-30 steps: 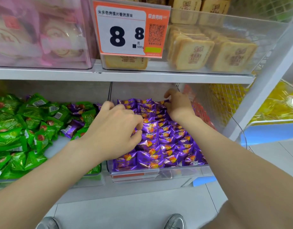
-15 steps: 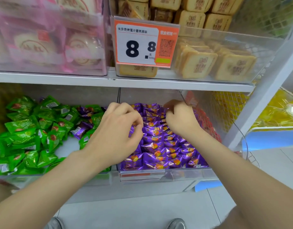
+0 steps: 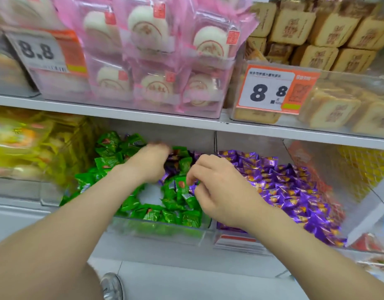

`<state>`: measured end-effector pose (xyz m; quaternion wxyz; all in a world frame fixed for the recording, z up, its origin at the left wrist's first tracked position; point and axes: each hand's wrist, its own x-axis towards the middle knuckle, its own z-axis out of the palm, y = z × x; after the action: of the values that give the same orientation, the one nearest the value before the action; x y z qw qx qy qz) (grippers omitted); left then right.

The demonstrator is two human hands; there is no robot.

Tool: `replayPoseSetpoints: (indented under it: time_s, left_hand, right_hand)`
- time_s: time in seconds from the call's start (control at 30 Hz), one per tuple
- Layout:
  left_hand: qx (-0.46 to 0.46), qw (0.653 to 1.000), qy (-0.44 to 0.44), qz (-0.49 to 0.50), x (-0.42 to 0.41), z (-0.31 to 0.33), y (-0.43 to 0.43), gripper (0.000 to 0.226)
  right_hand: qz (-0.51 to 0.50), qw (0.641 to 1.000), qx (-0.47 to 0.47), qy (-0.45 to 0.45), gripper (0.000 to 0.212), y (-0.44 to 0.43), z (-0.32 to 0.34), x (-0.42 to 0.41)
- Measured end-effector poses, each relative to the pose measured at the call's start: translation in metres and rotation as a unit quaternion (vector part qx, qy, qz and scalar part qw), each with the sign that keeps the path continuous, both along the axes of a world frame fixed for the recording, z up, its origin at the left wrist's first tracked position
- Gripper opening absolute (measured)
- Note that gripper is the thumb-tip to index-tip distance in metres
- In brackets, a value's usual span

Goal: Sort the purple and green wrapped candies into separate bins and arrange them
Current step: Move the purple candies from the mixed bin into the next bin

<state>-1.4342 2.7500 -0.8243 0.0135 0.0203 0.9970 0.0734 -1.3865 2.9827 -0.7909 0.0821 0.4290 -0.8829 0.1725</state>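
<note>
Green wrapped candies point(image 3: 171, 213) fill a clear left bin point(image 3: 156, 231) on the lower shelf. Purple wrapped candies point(image 3: 295, 191) lie in rows in the clear bin point(image 3: 238, 241) to its right. A few stray purple candies point(image 3: 172, 164) sit among the green ones at the back right of the left bin. My left hand point(image 3: 148, 164) reaches into that back corner; its fingertips are blurred. My right hand point(image 3: 219, 189) hovers over the left bin's right side, its curled fingers pinching a purple candy point(image 3: 192, 188).
The upper shelf point(image 3: 143, 114) hangs low over both bins, carrying pink-wrapped cakes point(image 3: 156, 61), tan biscuit packs point(image 3: 329, 50) and an orange price tag point(image 3: 273, 92). Yellow packets point(image 3: 24, 148) fill the bin to the left. A red mesh divider point(image 3: 316, 178) borders the purple bin.
Both hands have left the purple bin and moved left over the green bin. The view has swung left and upward with them.
</note>
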Motion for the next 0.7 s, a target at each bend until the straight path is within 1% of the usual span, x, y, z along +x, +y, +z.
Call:
replayPoseSetpoints:
  time_s: [0.07, 0.13, 0.17, 0.23, 0.3, 0.33, 0.4, 0.5, 0.57, 0.63, 0.67, 0.7]
  left_hand:
    - [0.038, 0.999, -0.018, -0.021, -0.012, -0.009, -0.001, 0.055]
    - [0.052, 0.996, -0.078, 0.000, -0.020, -0.016, -0.005, 0.080]
    - [0.045, 0.994, -0.099, 0.007, -0.023, -0.019, -0.007, 0.094]
    - [0.016, 0.994, -0.110, -0.007, -0.028, -0.020, -0.010, 0.118]
    - [-0.016, 0.991, -0.128, -0.028, -0.031, -0.020, -0.012, 0.130]
    - [-0.034, 0.989, -0.136, -0.038, -0.032, -0.021, -0.012, 0.132]
    - [-0.045, 0.988, -0.137, -0.054, -0.032, -0.022, -0.014, 0.126]
    - [-0.013, 0.991, -0.114, -0.072, -0.029, -0.021, -0.018, 0.102]
    - [-0.011, 0.991, -0.114, -0.065, -0.026, -0.019, -0.022, 0.091]
    - [-0.035, 0.990, -0.122, -0.059, -0.022, -0.015, -0.022, 0.087]
    - [-0.047, 0.989, -0.130, -0.052, -0.020, -0.012, -0.022, 0.089]
    - [-0.068, 0.987, -0.136, -0.047, -0.017, -0.008, -0.021, 0.094]
  right_hand:
    - [-0.003, 0.999, 0.049, 0.005, 0.034, -0.011, -0.004, -0.003]
    - [-0.015, 0.997, 0.080, -0.009, 0.033, -0.019, -0.004, -0.005]
    - [-0.022, 0.995, 0.093, -0.014, 0.030, -0.021, -0.004, -0.006]
    - [-0.031, 0.993, 0.109, -0.025, 0.028, -0.024, -0.002, -0.007]
    - [-0.036, 0.991, 0.122, -0.032, 0.028, -0.025, -0.001, -0.007]
    - [-0.042, 0.990, 0.130, -0.034, 0.028, -0.026, -0.001, -0.007]
    - [-0.053, 0.987, 0.147, -0.036, 0.029, -0.027, 0.000, -0.006]
    - [-0.068, 0.985, 0.156, -0.030, 0.027, -0.031, -0.002, -0.005]
    - [-0.077, 0.983, 0.164, -0.011, 0.025, -0.035, -0.002, -0.004]
    - [-0.087, 0.980, 0.176, 0.017, 0.017, -0.041, -0.001, -0.002]
    - [-0.095, 0.977, 0.187, 0.025, 0.012, -0.046, 0.001, 0.000]
    - [-0.103, 0.974, 0.202, 0.029, 0.011, -0.052, 0.002, 0.000]
